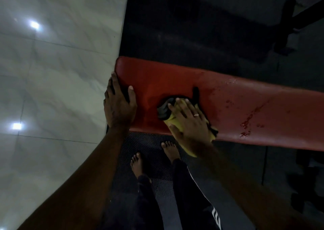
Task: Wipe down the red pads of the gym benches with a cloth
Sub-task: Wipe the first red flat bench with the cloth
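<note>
1. Red pad – long, glossy, spotted with wet droplets – spans the dark floor.
2. Right hand presses a yellow-and-black cloth flat on it, fingers spread.
3. Left hand rests over the pad's end, fingers loosely extended.

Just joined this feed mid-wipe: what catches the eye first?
The red pad runs across the middle, with the right hand pressing a yellow-and-black cloth flat on it. The left hand rests on the pad's left end. Further right, wet streaks and droplets dot the pad.
</note>
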